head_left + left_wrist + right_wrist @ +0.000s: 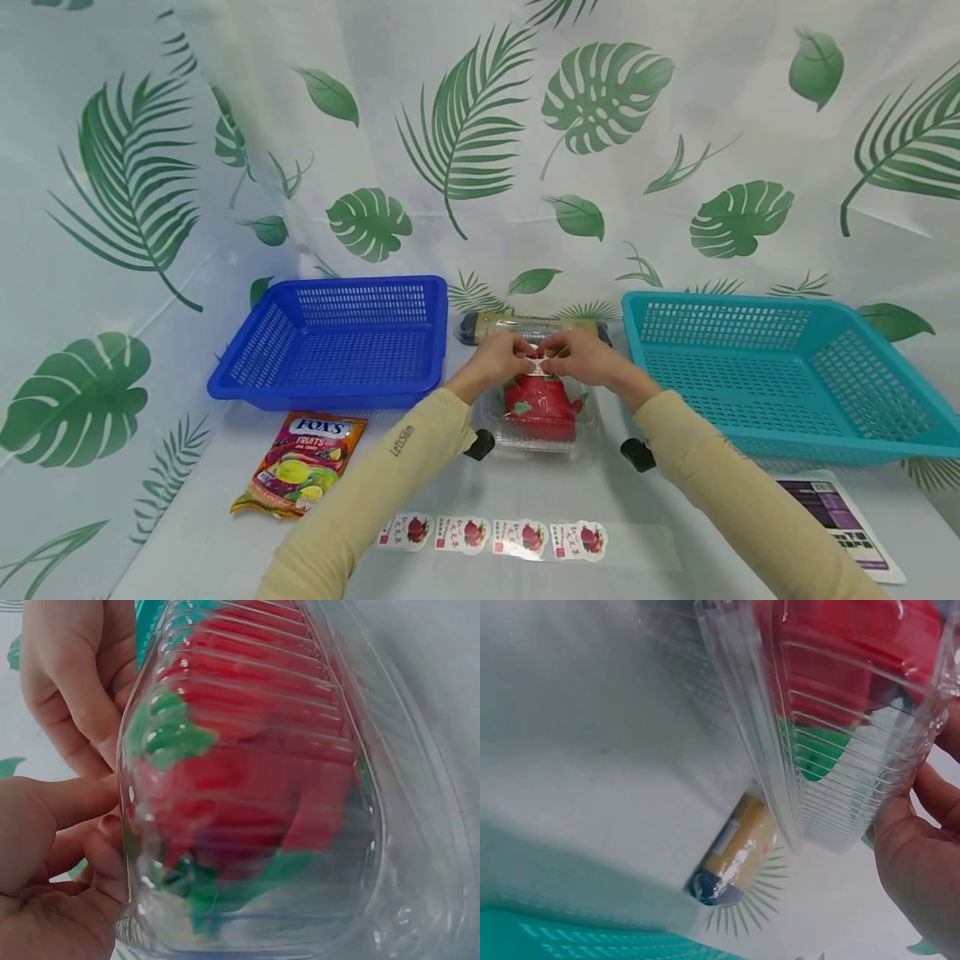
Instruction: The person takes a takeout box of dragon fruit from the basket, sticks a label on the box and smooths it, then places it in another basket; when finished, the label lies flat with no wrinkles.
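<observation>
Head view: the left hand (501,358) and right hand (585,357), equally near, pinched a white label (537,366) at the far end of the clear box (534,445), below centre, its length running up-frame.

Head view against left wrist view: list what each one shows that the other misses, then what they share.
Only the head view: the blue basket, candy bag, sticker strip, wrapped roll, white-and-purple card, left sleeve, right sleeve, and a small white piece between the left hand and right hand.

Only the left wrist view: no extra object, just a close side-on look at the clear container and its ribs.

Both: that container, its red and green contents, both hands, and the teal basket, merely a sliver in the left wrist view.
</observation>
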The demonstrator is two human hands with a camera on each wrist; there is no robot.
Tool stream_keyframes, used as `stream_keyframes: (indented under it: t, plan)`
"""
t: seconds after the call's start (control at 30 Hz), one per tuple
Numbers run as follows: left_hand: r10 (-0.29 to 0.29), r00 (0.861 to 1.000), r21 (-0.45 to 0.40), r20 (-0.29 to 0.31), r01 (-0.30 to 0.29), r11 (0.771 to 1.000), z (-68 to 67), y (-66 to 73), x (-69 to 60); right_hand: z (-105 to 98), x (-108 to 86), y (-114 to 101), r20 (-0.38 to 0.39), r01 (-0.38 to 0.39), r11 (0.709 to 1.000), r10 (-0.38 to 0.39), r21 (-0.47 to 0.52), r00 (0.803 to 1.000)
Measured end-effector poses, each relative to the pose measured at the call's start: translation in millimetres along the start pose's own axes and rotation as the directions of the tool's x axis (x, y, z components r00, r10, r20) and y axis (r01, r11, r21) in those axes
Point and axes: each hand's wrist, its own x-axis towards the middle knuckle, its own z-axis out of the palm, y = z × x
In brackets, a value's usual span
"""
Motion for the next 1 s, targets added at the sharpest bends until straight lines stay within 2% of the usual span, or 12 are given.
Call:
stream_keyframes:
  t: [0.2,0.43,0.83,1.0]
  plan:
    - [-0.01,1.0,-0.013,0.004,0.01,1.0,0.9,-0.6,0.1,1.1,0.5,1.8,0.001,-0.01,1.0,0.01,0.006,1.0]
    - [0.001,0.999,-0.017,0.036,0.0,1.0,-1.2,-1.0,-0.3,0.1,-1.8,1.6,0.0,-0.023,1.0,0.023,-0.006,1.0]
    - [0.027,0.994,-0.037,0.106,-0.023,0.999,-5.9,-1.8,-0.8,-3.9,-6.7,8.1,0.083,0.102,0.995,-0.102,0.012,0.991]
    - [0.026,0.993,-0.083,0.114,-0.017,0.996,-8.9,-3.0,-2.0,-4.3,-8.9,8.7,0.067,0.12,0.992,-0.122,0.044,0.99]
